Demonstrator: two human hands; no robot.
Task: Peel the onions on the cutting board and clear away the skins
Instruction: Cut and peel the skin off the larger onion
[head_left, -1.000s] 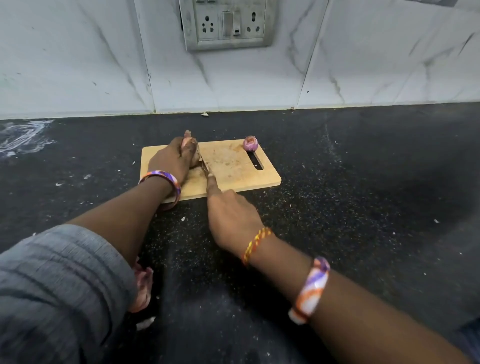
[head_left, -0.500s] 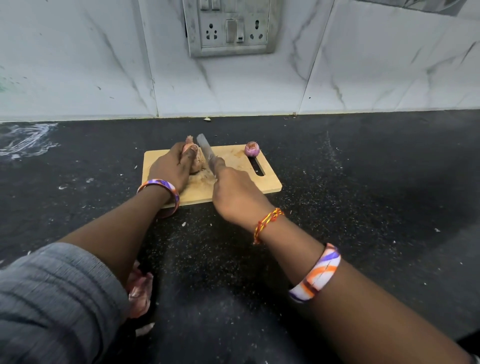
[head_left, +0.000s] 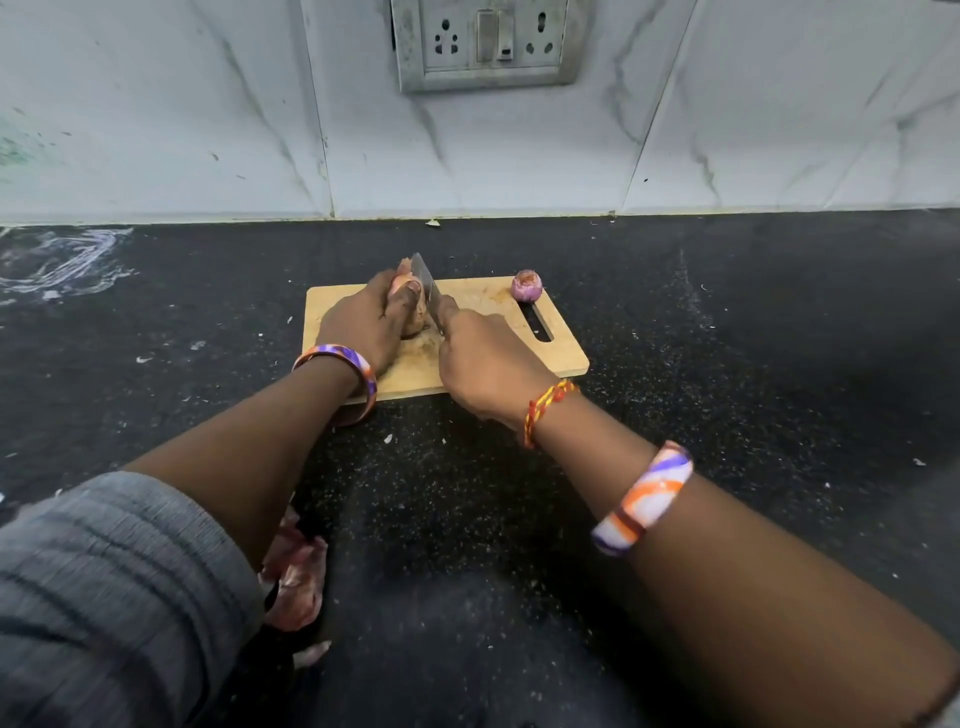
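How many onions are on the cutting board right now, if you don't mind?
2: one onion gripped by the left hand beside the knife, another at the board's far right corner.

Black speckled countertop (head_left: 727, 364) dusted with pale crumbs; behind, white marble-veined wall tiles (head_left: 156, 104) carrying a steel socket plate (head_left: 483, 44)

A pale matt wooden board (head_left: 550, 358) is seen on a dark speckled stone counter (head_left: 727, 364). A shiny metal blade (head_left: 423, 278) is shown just beside the left fingers (head_left: 408, 306). Glossy marble-look tiles (head_left: 156, 104) are seen behind.
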